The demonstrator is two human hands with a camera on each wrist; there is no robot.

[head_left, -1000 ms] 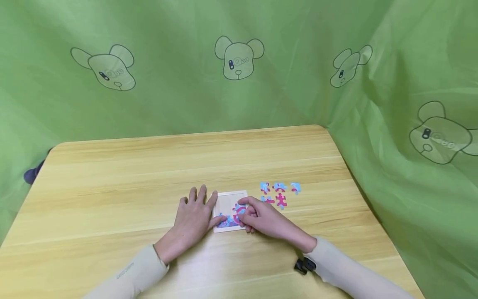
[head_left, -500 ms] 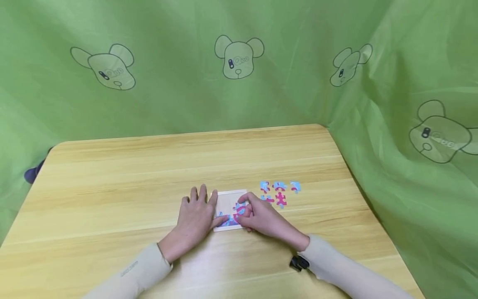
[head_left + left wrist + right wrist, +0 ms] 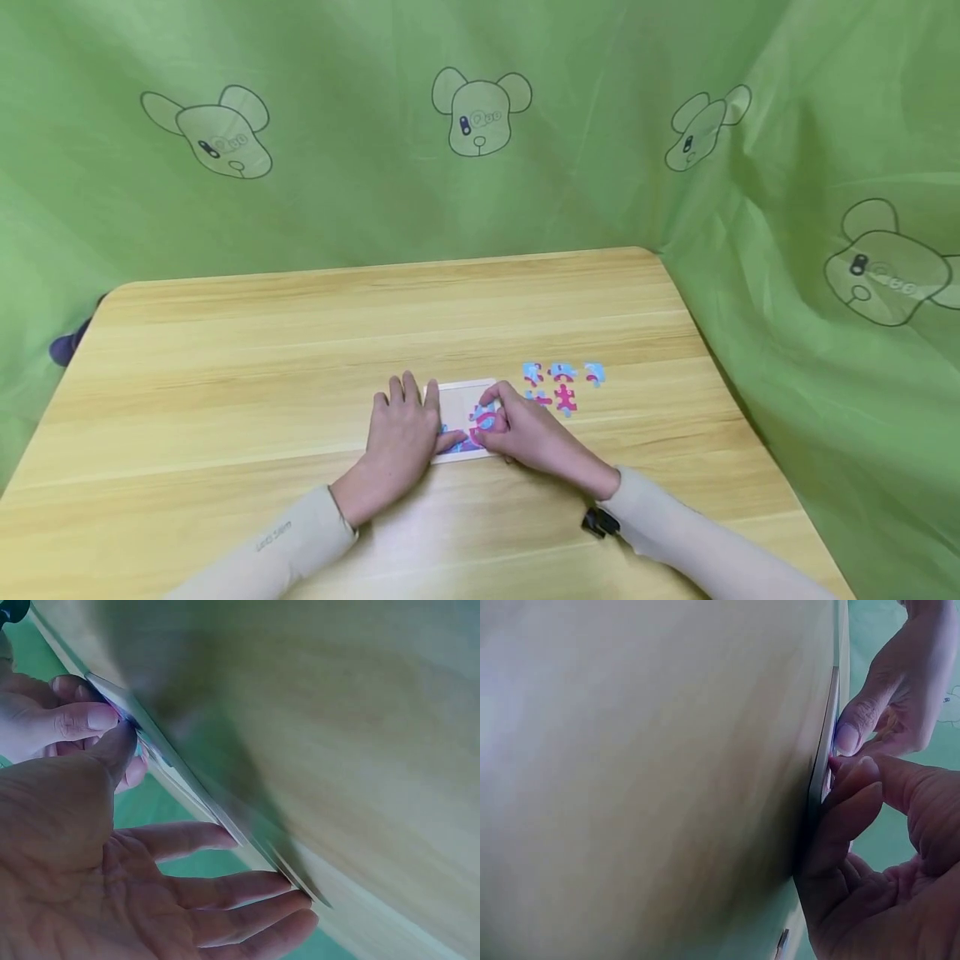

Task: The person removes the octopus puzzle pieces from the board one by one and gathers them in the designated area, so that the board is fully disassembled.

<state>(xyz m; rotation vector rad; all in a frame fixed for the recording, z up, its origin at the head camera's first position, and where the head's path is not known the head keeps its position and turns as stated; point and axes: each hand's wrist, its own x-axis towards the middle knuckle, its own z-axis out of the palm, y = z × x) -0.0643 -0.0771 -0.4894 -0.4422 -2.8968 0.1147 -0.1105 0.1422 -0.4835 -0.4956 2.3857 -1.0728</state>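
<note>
At the far left we saw a dark blue object at the edge of the pale wood-grain table. Next came the left hand, its fingers spread and fairly straight; its index finger was along the tray's left side and its thumb reached over the near left corner. Between the hands we found the square, pale wooden puzzle tray on the table, bare across its far left part, with flat blue, pink and purple jigsaw pieces along its near side. At its right side we saw the right hand, thumb and index finger bent round a blue-and-pink jigsaw piece; we could not tell whether that piece was lifted. Just beyond that hand we counted five loose blue-and-pink pieces, three above two. Below them, a small black device was beside the pale right sleeve.
</note>
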